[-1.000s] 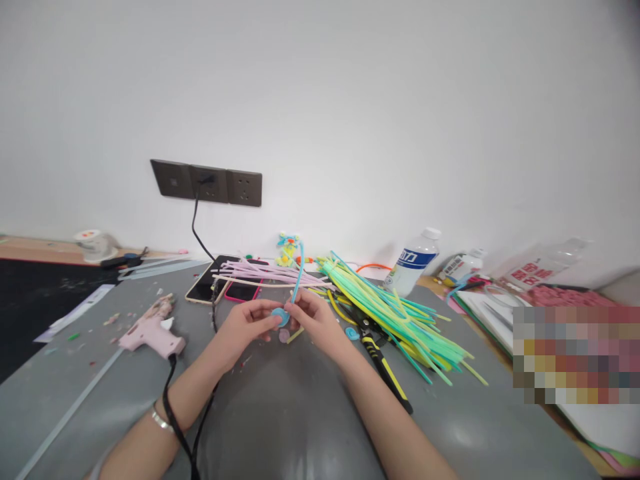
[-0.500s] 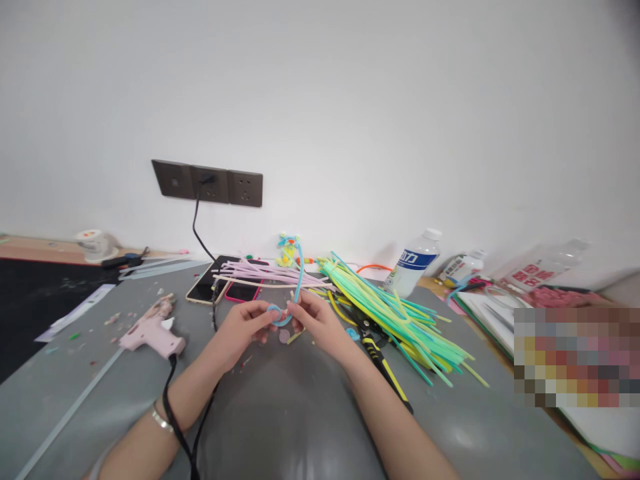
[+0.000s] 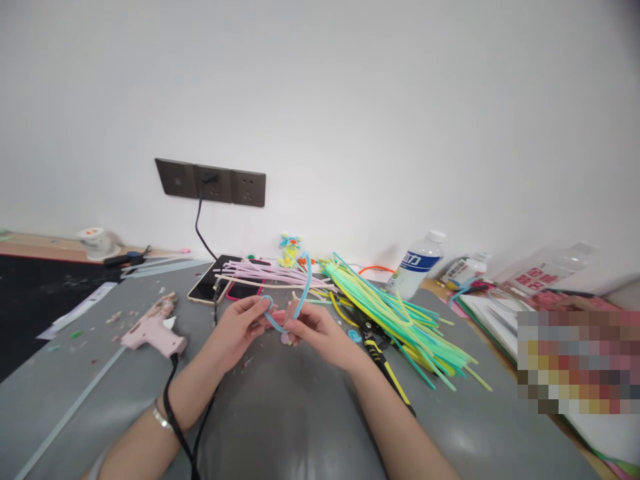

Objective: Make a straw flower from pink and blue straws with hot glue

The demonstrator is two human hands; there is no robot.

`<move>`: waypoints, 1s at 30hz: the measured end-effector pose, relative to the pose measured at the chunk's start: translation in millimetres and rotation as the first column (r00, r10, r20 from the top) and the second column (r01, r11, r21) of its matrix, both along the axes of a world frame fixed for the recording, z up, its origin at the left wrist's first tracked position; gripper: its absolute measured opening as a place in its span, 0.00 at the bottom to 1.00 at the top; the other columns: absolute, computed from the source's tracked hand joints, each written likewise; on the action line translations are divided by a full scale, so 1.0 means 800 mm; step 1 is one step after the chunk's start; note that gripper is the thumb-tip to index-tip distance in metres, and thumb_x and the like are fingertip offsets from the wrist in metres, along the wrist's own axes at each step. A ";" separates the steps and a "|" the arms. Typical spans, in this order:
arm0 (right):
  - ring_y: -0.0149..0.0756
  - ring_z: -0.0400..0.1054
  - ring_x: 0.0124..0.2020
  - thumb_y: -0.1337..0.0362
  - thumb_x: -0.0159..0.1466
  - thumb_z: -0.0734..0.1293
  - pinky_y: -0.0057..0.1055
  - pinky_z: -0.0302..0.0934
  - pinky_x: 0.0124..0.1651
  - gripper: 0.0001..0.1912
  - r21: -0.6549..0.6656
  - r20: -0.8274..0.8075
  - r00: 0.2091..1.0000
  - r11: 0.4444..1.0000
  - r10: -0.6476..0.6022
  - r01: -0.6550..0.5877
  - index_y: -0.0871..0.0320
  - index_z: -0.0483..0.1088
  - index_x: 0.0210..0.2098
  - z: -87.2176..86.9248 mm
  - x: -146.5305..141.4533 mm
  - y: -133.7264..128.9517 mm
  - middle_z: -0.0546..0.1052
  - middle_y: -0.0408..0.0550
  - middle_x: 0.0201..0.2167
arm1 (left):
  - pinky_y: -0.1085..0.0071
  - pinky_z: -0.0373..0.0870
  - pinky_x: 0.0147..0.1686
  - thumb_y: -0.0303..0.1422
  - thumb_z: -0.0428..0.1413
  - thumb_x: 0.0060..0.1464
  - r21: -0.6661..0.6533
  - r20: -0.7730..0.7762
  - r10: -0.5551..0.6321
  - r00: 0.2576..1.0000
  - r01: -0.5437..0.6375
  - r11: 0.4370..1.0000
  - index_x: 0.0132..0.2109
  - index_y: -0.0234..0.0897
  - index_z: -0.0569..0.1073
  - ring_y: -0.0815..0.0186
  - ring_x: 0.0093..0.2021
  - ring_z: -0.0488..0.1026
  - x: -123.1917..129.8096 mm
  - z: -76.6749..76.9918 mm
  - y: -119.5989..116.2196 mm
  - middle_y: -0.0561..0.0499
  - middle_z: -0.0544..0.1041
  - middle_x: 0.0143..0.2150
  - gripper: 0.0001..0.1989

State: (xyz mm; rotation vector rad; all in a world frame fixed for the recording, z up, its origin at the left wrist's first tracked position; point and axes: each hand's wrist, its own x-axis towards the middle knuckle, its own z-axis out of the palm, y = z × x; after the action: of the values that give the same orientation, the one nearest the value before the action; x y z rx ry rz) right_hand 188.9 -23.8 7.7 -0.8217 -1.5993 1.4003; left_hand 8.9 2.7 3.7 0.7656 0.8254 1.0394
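A light blue pipe cleaner [image 3: 306, 285] stretches between my two hands above the grey table mat. Its left end curls into a small loop, pinched by my left hand [image 3: 243, 328]. My right hand [image 3: 316, 333] grips it lower down, and its free length rises in a curve above those fingers. A small pale disc [image 3: 285, 339] lies on the mat below my hands. To the right of my right hand is a flat blue coil [image 3: 355, 335] beside yellow-and-black pliers [image 3: 383, 367].
A bundle of green and yellow pipe cleaners [image 3: 400, 320] lies right; lilac ones [image 3: 275, 272] cross two phones [image 3: 207, 283]. Left is a pink glue gun [image 3: 155, 333] whose black cord runs past my left arm. A bottle [image 3: 417, 263] stands at the back, near a small colourful figure [image 3: 290, 250].
My hands have moved slightly apart. The blue pipe cleaner's curled end has opened from a tight coil into a looser curve between them.
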 end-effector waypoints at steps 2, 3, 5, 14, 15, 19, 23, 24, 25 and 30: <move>0.28 0.64 0.25 0.50 0.63 0.68 0.27 0.61 0.30 0.17 0.033 -0.002 1.000 0.999 -0.006 0.006 0.60 0.73 0.38 0.001 0.001 0.001 0.71 0.42 0.26 | 0.81 0.55 0.19 0.42 0.73 0.31 0.008 -0.009 -0.011 1.000 0.011 1.000 0.23 0.32 0.74 0.77 0.21 0.58 0.000 0.000 0.001 0.59 0.64 0.19 0.21; 0.28 0.64 0.24 0.50 0.64 0.67 0.27 0.61 0.30 0.17 0.053 -0.010 1.000 0.998 -0.020 0.021 0.59 0.72 0.35 0.002 0.002 0.001 0.70 0.42 0.25 | 0.81 0.55 0.19 0.42 0.73 0.32 0.016 -0.015 -0.025 1.000 0.026 1.000 0.23 0.32 0.74 0.77 0.21 0.58 -0.001 -0.001 0.001 0.59 0.63 0.19 0.21; 0.27 0.64 0.22 0.50 0.64 0.67 0.26 0.60 0.28 0.17 0.096 -0.042 0.995 0.991 -0.087 0.090 0.58 0.69 0.31 0.001 0.003 0.003 0.70 0.41 0.23 | 0.81 0.52 0.19 0.43 0.72 0.34 0.033 -0.045 -0.060 0.997 0.062 0.998 0.24 0.32 0.74 0.77 0.22 0.57 -0.002 -0.003 0.001 0.59 0.63 0.20 0.20; 0.27 0.64 0.21 0.46 0.60 0.69 0.26 0.61 0.25 0.20 0.059 -0.109 0.972 0.975 -0.207 0.214 0.57 0.67 0.31 -0.001 0.002 0.008 0.70 0.40 0.23 | 0.76 0.44 0.20 0.46 0.68 0.42 0.156 -0.227 -0.152 0.962 0.189 0.969 0.23 0.32 0.72 0.76 0.20 0.50 -0.003 -0.013 0.000 0.59 0.60 0.18 0.21; 0.28 0.66 0.22 0.47 0.59 0.70 0.26 0.62 0.26 0.19 0.049 -0.100 0.981 0.984 -0.165 0.170 0.57 0.68 0.32 0.000 0.000 0.006 0.71 0.41 0.25 | 0.76 0.44 0.20 0.47 0.68 0.42 0.163 -0.223 -0.130 0.966 0.169 0.972 0.23 0.32 0.71 0.76 0.20 0.50 -0.003 -0.013 0.001 0.59 0.60 0.18 0.22; 0.29 0.68 0.25 0.53 0.57 0.74 0.28 0.64 0.30 0.16 0.010 -0.031 0.995 0.996 -0.092 0.092 0.57 0.70 0.35 -0.005 -0.008 0.002 0.73 0.42 0.28 | 0.77 0.46 0.20 0.48 0.68 0.40 0.166 -0.207 -0.082 0.975 0.117 0.979 0.22 0.32 0.71 0.76 0.21 0.51 -0.002 -0.010 0.002 0.58 0.61 0.19 0.23; 0.30 0.69 0.23 0.53 0.59 0.72 0.30 0.65 0.31 0.15 0.000 0.003 0.990 0.990 -0.139 0.139 0.58 0.70 0.36 -0.012 -0.007 0.005 0.74 0.42 0.26 | 0.77 0.48 0.21 0.48 0.69 0.38 0.133 -0.204 -0.081 0.976 0.110 0.985 0.23 0.32 0.72 0.75 0.22 0.53 0.000 -0.008 0.000 0.57 0.62 0.20 0.23; 0.31 0.70 0.23 0.53 0.60 0.71 0.30 0.65 0.31 0.14 0.003 0.008 0.990 0.990 -0.144 0.144 0.58 0.71 0.37 -0.012 -0.005 0.007 0.75 0.43 0.26 | 0.77 0.48 0.21 0.48 0.69 0.37 0.127 -0.207 -0.086 0.975 0.114 0.985 0.23 0.32 0.73 0.75 0.22 0.53 0.000 -0.008 -0.001 0.57 0.62 0.20 0.23; 0.32 0.70 0.24 0.54 0.60 0.71 0.31 0.65 0.31 0.14 0.012 0.016 0.989 0.989 -0.145 0.145 0.58 0.71 0.37 -0.012 -0.002 0.008 0.76 0.43 0.26 | 0.77 0.47 0.21 0.48 0.69 0.37 0.122 -0.212 -0.097 0.972 0.125 0.985 0.23 0.32 0.73 0.75 0.22 0.53 0.001 -0.008 -0.002 0.57 0.63 0.20 0.23; 0.31 0.69 0.27 0.54 0.59 0.73 0.27 0.61 0.30 0.14 0.105 0.104 0.983 0.985 -0.150 0.139 0.59 0.73 0.33 -0.002 0.011 0.011 0.76 0.44 0.26 | 0.75 0.46 0.21 0.48 0.68 0.39 0.118 -0.279 -0.185 0.942 0.225 0.967 0.26 0.31 0.76 0.75 0.21 0.53 -0.001 -0.010 -0.004 0.53 0.69 0.22 0.22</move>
State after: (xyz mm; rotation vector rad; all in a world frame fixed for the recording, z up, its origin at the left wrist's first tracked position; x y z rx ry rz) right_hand 197.9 -15.4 6.5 -0.9522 -1.6436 1.1824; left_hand 8.3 -0.6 -4.7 1.1122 0.8808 0.8266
